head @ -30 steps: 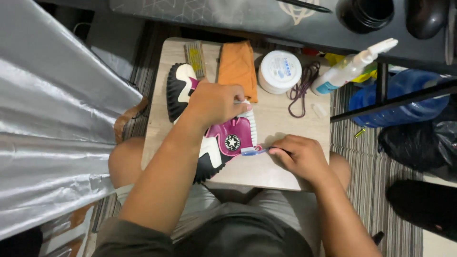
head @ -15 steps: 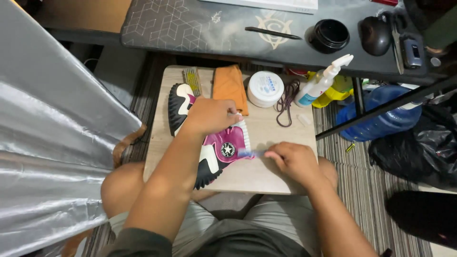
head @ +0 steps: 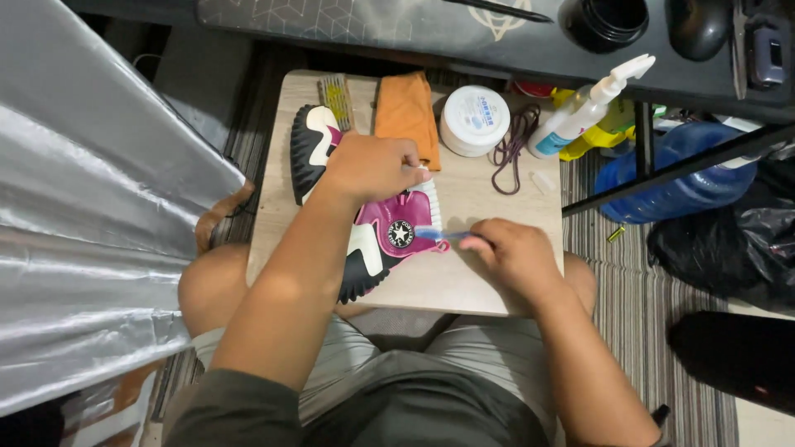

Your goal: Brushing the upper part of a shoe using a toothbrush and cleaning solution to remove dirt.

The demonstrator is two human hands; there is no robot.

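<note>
- Sneaker (head: 377, 232), pink with a chunky sole, lies on its side mid-desk (head: 464, 285); left hand (head: 373, 165) presses it flat, grip closed on its upper, steadying it
- right hand (head: 513, 252) pinches a small blue brush (head: 435, 235) against the ankle patch; white tub (head: 474, 120) and spray bottle (head: 580, 112) stand far right

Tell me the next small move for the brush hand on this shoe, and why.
Probably a short stroke of the brush across the pink side of the shoe. The right hand holds the brush with its tip at the round patch, and the left hand pins the shoe flat on the small table, so it looks steady.
</note>
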